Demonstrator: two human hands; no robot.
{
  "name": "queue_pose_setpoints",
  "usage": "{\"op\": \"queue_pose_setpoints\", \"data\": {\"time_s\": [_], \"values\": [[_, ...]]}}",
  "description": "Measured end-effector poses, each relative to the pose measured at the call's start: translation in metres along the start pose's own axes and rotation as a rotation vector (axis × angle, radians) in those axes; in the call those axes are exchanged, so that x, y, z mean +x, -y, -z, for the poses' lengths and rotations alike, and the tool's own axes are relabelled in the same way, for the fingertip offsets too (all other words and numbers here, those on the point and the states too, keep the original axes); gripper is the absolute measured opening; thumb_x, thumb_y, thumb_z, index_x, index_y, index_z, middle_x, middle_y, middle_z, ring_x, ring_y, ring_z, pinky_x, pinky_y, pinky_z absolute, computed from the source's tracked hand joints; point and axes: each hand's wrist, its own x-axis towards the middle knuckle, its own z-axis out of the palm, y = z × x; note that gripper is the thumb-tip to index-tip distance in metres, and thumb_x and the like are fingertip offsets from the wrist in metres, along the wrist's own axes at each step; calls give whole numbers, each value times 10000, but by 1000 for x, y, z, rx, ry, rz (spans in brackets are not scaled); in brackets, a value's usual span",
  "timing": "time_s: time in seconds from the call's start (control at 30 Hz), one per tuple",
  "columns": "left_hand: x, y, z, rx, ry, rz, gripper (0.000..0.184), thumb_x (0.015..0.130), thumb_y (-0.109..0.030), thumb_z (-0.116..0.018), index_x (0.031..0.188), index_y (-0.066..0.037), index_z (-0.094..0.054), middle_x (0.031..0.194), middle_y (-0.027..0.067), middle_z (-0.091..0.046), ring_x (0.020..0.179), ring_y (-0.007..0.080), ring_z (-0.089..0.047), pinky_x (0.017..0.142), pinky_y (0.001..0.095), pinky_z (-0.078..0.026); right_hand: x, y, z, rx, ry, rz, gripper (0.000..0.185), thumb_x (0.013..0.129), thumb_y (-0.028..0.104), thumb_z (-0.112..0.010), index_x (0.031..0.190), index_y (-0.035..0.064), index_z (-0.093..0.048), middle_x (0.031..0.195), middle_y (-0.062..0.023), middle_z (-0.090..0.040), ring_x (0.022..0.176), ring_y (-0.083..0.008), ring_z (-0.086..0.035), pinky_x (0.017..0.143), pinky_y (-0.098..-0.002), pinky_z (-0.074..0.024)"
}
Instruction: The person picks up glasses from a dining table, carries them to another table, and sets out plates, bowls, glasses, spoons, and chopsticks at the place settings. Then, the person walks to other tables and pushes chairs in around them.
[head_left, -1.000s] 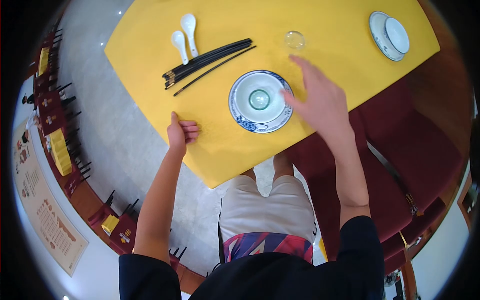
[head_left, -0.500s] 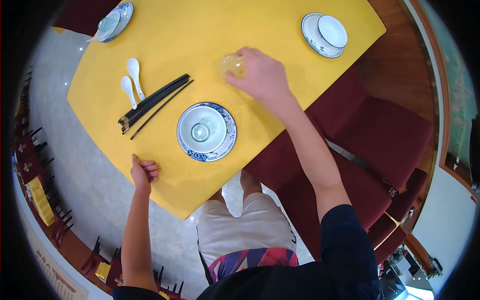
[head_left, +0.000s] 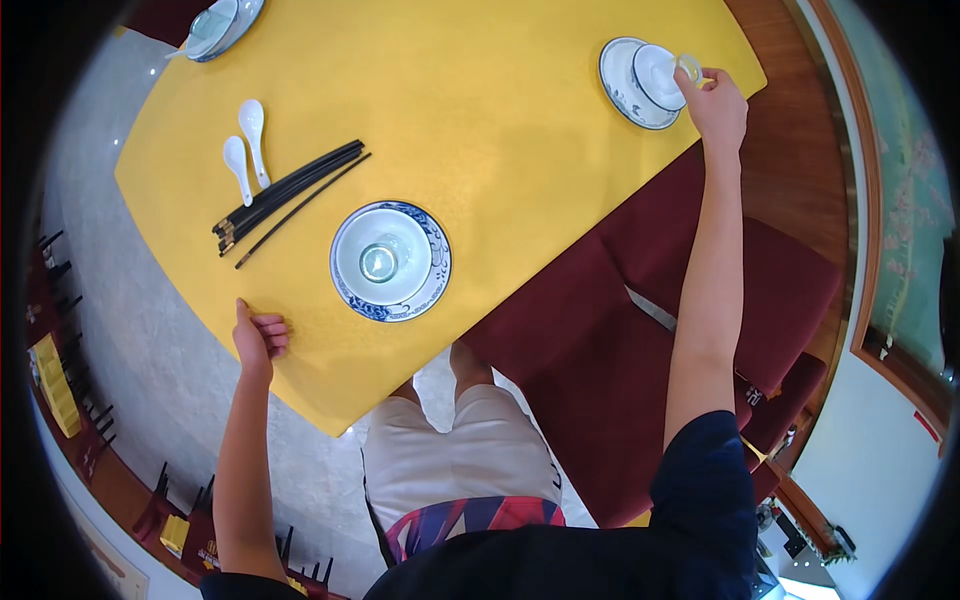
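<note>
At the table's right corner my right hand (head_left: pixel 718 108) holds a small clear glass cup (head_left: pixel 689 69) by its side, over the right edge of a white bowl (head_left: pixel 655 78) on a blue-patterned plate (head_left: pixel 622 92). My left hand (head_left: pixel 260 336) rests at the near left table edge, fingers loosely curled apart, holding nothing. Between the hands, nearer the left, a second bowl (head_left: pixel 412 250) stands on a patterned plate (head_left: pixel 436 285) with a glass cup (head_left: pixel 379 263) inside it. Black chopsticks (head_left: pixel 290 190) and two white spoons (head_left: pixel 253 130) (head_left: pixel 236 160) lie beyond my left hand.
The yellow tablecloth (head_left: pixel 480 110) covers the table. At its far left corner is another plate (head_left: pixel 240 32) with a bowl and a glass. Dark red chairs (head_left: pixel 600 350) stand against the near right edge. Further tables and chairs are at the far left.
My right hand has closed on the clear glass cup and carried it right, from mid-table to the bowl at the right corner. The view has shifted; my left hand keeps its place by the edge.
</note>
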Motion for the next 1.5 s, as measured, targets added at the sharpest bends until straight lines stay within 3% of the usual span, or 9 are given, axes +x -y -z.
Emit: {"op": "queue_pose_setpoints", "data": {"time_s": [0.17,0.3,0.5,0.7,0.8,0.87,1.0,1.43,1.5], "values": [[0,1,-1,-11,-15,5,711,945,-623,-268,695,-29,-567,559,75,-571,382,167,-471,358,280,-346,9,-23,-23,-74,42,30,623,728,550,-696,1105,55,-651,831,-56,-647,818,-206,-647,748,-336,-503],[13,10,10,-78,77,27,743,939,-640,-247,718,-16,-586,571,84,-586,404,173,-501,383,291,-386,27,-48,-42,18,89,91,680,740,556,-692,1137,7,-625,900,-149,-680,883,-285,-661,806,-392,-506],[0,-3,3,5,24,31,758,950,-611,-226,721,-12,-630,596,98,-626,430,186,-554,412,304,-423,18,-35,-39,-33,35,123,678,738,527,-726,1166,12,-616,843,-90,-666,832,-225,-651,798,-345,-500],[-3,-7,1,5,43,15,759,958,-580,-219,720,-1,-647,602,106,-639,439,187,-566,418,305,-430,-53,58,-33,160,-35,143,490,789,461,-707,1078,68,-672,840,-70,-669,821,-215,-629,766,-345,-487],[-6,-7,2,2,39,4,763,962,-571,-213,725,6,-653,609,111,-645,441,187,-569,420,305,-434,-123,178,-60,462,235,401,410,794,448,-687,956,71,-695,864,-99,-690,810,-229,-645,732,-353,-491],[-5,-7,3,3,58,-9,775,970,-558,-197,731,12,-664,612,118,-648,443,190,-572,418,305,-437,-181,265,-65,340,481,495,389,826,494,-598,936,137,-705,903,-86,-697,885,-286,-655,774,-385,-506],[-5,-5,3,33,65,-45,791,974,-556,-180,735,18,-669,619,124,-652,447,195,-580,419,306,-443,-251,363,-100,236,698,740,377,841,414,-596,855,50,-693,779,-148,-681,776,-310,-682,649,-414,-545],[-15,-9,2,-56,75,-75,778,988,-523,-198,692,37,-650,597,138,-642,419,205,-558,411,312,-432,-264,386,-136,571,781,526,260,796,215,-599,852,-31,-667,769,-225,-658,755,-378,-664,689,-447,-543],[-13,-8,3,-47,67,-86,774,991,-515,-202,690,42,-649,588,134,-636,417,203,-558,408,306,-434,-259,358,-116,571,561,643,255,811,215,-594,830,-36,-639,759,-236,-641,751,-384,-648,688,-450,-532]]}}
